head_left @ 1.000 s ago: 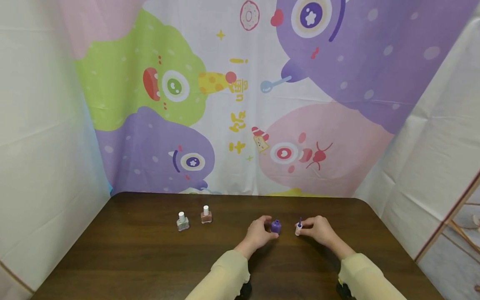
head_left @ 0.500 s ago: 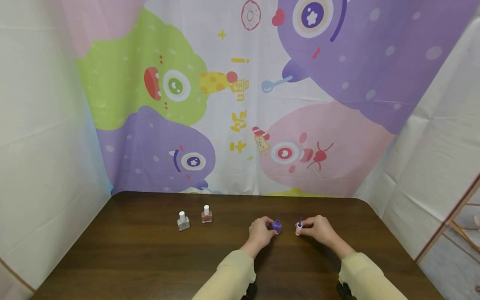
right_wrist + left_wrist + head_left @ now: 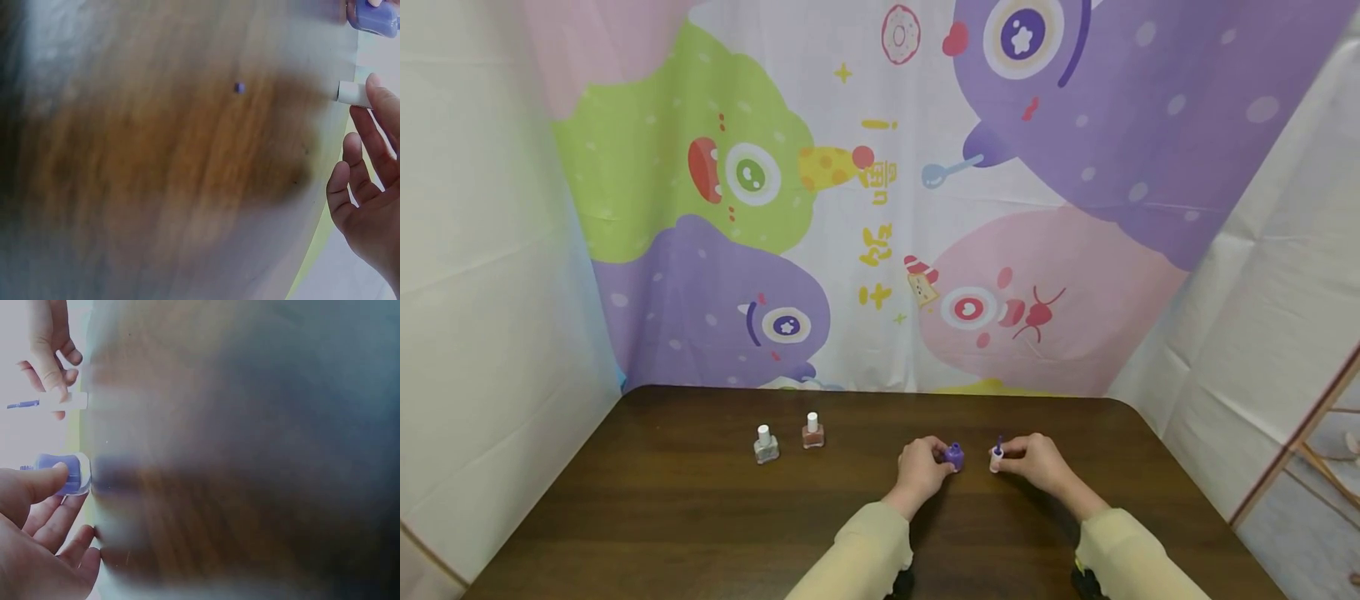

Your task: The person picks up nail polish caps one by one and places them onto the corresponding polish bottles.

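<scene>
A purple nail polish bottle [image 3: 954, 457] stands uncapped and upright on the dark wooden table. My left hand [image 3: 921, 472] pinches it between thumb and fingers; in the left wrist view the thumb lies across the bottle's [image 3: 59, 472] side. Just to the right, my right hand [image 3: 1036, 460] pinches the white cap [image 3: 996, 461] upside down, its purple brush [image 3: 23, 404] pointing up. The cap's closed end is at or close to the tabletop. A gap separates cap and bottle. The right wrist view shows the cap [image 3: 353, 93] between thumb and index finger, other fingers loosely bent.
Two capped nail polish bottles stand at the back left of the table [image 3: 700, 517]: a pale grey one [image 3: 766, 448] and a pinkish-brown one [image 3: 812, 432]. A cartoon-printed curtain [image 3: 880, 350] hangs behind the table. A small purple spot [image 3: 239, 88] shows in the right wrist view.
My left hand has moved slightly right and its fingers have come closer round the purple bottle. My right hand and the cap have stayed almost still.
</scene>
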Demonstrator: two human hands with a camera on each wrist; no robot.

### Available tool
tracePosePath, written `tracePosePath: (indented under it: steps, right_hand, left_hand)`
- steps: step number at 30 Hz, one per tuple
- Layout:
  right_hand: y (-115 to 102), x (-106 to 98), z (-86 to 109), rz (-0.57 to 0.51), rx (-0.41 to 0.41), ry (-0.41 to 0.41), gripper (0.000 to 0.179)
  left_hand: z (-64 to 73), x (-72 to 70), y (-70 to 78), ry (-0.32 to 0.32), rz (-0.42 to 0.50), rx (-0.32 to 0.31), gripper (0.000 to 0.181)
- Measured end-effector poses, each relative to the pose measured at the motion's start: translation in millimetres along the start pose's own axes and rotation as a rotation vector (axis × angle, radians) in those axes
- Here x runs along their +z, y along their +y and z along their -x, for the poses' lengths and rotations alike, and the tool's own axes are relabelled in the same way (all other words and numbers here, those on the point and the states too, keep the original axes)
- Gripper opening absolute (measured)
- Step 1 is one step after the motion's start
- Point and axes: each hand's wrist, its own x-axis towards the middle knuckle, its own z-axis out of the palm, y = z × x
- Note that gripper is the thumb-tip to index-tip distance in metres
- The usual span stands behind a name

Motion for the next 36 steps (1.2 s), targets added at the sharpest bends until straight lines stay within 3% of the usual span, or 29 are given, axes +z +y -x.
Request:
tracePosePath:
  steps: [9,16,22,29,36]
  right_hand:
    - [-4,-1,-1.6,0.009,0.003,-0.009,0.019]
    - [-9,-2,-4.7,-0.013,0.050,-0.008,0.017]
    - [-15,-6,-5.7,-0.052,0.087,-0.018,0.016]
    - [-19,-14,-4.3,-0.025,0.065,0.003,0.014]
    - [-21,-21,-1.9,-0.121,0.045,0.010,0.012]
  left_hand:
    - [3.2,-13.2,3.5,-0.040,0.038,0.006,0.017]
    - [4.6,-26.9,-2.9,-0.078,0.088,0.011,0.017]
    - [8.9,-39.0,-8.6,-0.079,0.117,0.044,0.016]
    - [13.6,-51.2,-10.7,-0.064,0.137,0.066,0.016]
    - [18.0,-63.2,-9.6,-0.053,0.145,0.095,0.017]
